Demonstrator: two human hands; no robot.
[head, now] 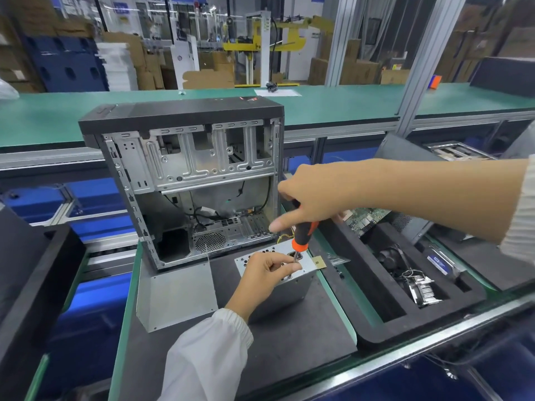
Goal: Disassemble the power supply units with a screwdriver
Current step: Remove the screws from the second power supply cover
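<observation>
While right-hand fingers (311, 204) clamp screwdriver (302, 237) | left fingers (285, 263) pinch shaft | open case (185, 180) behind PSU (289, 287)

We see 2 bare hands; left sleeve (208, 351) white, elastic ribbed cuff; right sleeve (521, 224) white, ribbed

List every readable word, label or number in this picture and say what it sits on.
None can be read.
Blue-and-white label on a part in the black foam tray: print too small.
Blue signs on the background glass partition: blurred.
Red mark on the black computer case top: illegible.
</observation>
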